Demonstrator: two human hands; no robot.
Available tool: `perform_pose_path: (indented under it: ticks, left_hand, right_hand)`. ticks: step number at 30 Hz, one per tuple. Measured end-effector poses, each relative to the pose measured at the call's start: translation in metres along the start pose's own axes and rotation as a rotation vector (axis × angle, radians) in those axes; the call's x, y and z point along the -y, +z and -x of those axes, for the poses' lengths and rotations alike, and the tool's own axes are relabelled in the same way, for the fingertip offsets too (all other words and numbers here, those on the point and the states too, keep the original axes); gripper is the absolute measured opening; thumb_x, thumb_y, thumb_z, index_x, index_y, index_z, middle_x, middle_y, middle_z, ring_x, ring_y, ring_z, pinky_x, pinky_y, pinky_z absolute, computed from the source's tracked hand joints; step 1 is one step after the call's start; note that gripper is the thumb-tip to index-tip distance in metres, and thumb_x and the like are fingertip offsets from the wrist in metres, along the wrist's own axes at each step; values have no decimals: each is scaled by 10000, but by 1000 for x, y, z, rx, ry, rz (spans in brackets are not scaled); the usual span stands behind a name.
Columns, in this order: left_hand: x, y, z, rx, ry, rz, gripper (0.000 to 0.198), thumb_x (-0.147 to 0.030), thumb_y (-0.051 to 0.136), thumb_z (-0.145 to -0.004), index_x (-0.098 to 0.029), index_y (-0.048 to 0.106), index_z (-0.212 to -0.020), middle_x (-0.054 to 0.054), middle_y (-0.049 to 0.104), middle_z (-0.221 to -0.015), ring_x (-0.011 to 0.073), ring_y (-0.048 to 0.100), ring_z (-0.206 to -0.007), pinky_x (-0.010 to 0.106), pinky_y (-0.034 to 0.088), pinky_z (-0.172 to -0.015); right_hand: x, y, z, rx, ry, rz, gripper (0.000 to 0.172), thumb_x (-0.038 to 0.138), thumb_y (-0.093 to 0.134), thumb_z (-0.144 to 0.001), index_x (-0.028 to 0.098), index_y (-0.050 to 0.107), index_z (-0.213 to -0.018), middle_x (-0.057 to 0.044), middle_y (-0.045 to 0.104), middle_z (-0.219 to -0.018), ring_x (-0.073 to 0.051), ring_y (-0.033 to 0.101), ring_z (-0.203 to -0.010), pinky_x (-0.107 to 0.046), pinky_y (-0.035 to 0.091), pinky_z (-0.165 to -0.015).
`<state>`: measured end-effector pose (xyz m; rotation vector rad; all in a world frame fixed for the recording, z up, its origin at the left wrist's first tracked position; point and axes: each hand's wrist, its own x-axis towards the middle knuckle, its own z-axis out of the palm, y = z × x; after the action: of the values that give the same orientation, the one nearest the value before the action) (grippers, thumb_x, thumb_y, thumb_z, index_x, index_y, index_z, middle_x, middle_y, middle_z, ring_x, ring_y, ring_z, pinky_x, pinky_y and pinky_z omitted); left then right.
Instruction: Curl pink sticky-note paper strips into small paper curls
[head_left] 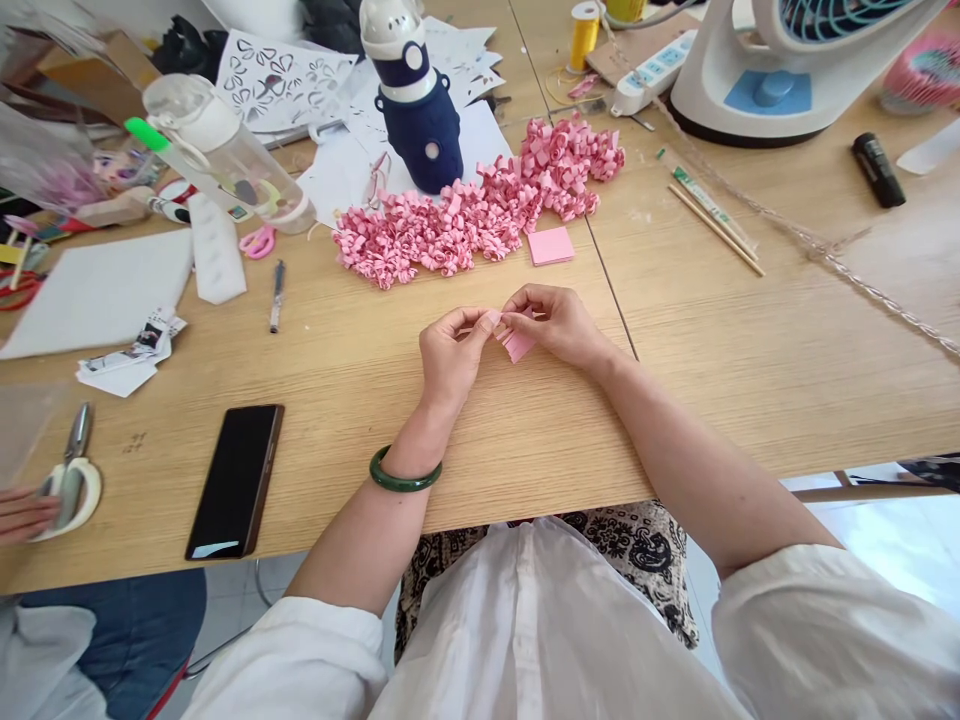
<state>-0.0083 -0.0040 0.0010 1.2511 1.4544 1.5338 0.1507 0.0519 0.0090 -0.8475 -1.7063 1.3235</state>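
Note:
Both of my hands meet over the middle of the wooden table. My left hand, with a green bangle on its wrist, pinches one end of a small pink paper piece. My right hand pinches the other end, fingers curled over it. The paper looks folded or cut into strips. Just beyond my hands lie a pile of curled pink paper pieces and a small stack of flat pink squares.
A black phone lies at the near left. A navy bottle, a clear bottle, cut white paper sheets, a pen, a fan, a power strip and chopsticks stand farther off. Another person's hand rests by tape and scissors.

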Motion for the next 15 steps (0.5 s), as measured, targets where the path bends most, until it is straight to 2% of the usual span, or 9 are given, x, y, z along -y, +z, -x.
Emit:
perform_pose_path:
  ticks: [6, 11, 15]
  left_hand:
    - [1, -1, 0, -46, 43, -92, 225, -423, 788, -818, -198, 781, -812, 25, 791, -829, 158, 722, -789, 261, 581, -759]
    - [2, 1, 0, 26, -4, 26, 320, -498, 680, -913, -206, 810, -917, 62, 805, -968, 163, 736, -843, 273, 595, -804]
    - [1, 2, 1, 46, -10, 27, 330, -504, 686, -909, -203, 821, -922, 63, 805, -937, 179, 748, -863, 292, 602, -835]
  right_hand:
    - [2, 2, 1, -10, 25, 5, 171, 319, 737, -842, 159, 687, -805, -25, 703, -790, -125, 575, -704, -263, 442, -647]
    - [2, 1, 2, -14, 25, -47, 253, 406, 736, -853, 161, 682, -823, -44, 728, -823, -142, 621, -742, -274, 480, -679]
    - [1, 0, 1, -30, 21, -27, 286, 444, 749, -846, 166, 683, -830, -47, 733, -829, -149, 627, -742, -279, 494, -667]
